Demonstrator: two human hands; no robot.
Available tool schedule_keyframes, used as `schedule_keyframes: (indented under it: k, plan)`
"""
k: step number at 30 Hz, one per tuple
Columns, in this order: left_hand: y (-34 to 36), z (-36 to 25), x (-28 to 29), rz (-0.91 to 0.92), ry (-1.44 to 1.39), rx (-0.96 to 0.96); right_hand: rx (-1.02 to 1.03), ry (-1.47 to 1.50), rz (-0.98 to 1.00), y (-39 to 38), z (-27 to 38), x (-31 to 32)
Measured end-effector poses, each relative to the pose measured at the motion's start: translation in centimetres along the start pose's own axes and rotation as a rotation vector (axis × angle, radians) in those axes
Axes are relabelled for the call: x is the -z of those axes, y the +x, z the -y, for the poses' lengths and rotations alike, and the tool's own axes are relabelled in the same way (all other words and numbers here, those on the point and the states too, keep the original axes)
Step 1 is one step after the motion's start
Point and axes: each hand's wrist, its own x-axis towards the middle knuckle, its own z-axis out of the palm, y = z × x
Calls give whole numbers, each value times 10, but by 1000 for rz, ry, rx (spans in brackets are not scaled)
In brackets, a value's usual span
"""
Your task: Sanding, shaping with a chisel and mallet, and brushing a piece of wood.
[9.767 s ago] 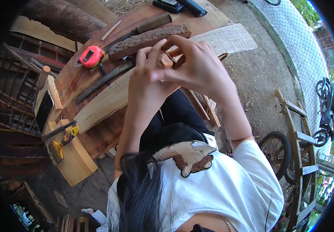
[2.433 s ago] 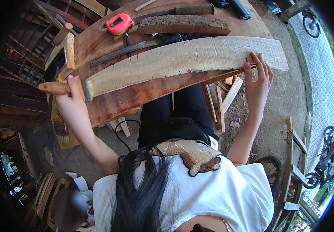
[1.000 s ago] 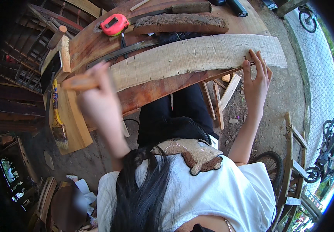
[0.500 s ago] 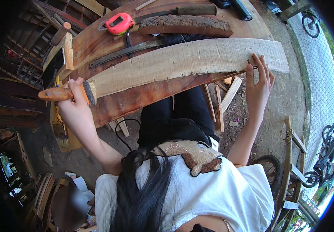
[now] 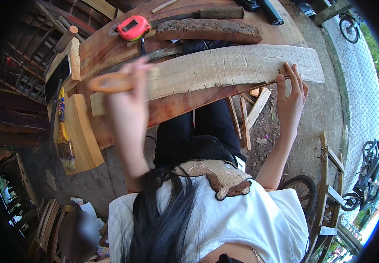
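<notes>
A long pale wooden board (image 5: 224,65) lies across the near side of a reddish wooden table (image 5: 99,41). My left hand (image 5: 130,90), smeared by motion, is closed on a paintbrush (image 5: 110,82) with an orange-brown wooden handle. The handle points left, and the bristles, hidden or blurred, are over the board's left part. At the board's right end my right hand (image 5: 294,87) rests with fingers spread on its near edge, holding nothing.
Beyond the board lie a pink tape measure (image 5: 133,27), a dark-handled knife (image 5: 218,12) and a rough brown wood piece (image 5: 209,31). A second, yellow-handled paintbrush (image 5: 63,131) rests on a wood block (image 5: 84,136) at left. Wood scraps (image 5: 257,107) lie on the ground.
My left hand has swept the paintbrush rightward along the board from its left end, uncovering that end and the wood block. My right hand stays in place on the board.
</notes>
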Motion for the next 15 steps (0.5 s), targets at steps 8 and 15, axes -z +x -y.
schedule_keyframes:
  k: [8, 15]
  plan:
    - [4, 23, 36, -162, 327, 77, -8, 1, -31, 1, 4, 2]
    - [25, -44, -68, 245, -264, -177, 27, 42, -9, 2, 4, -2]
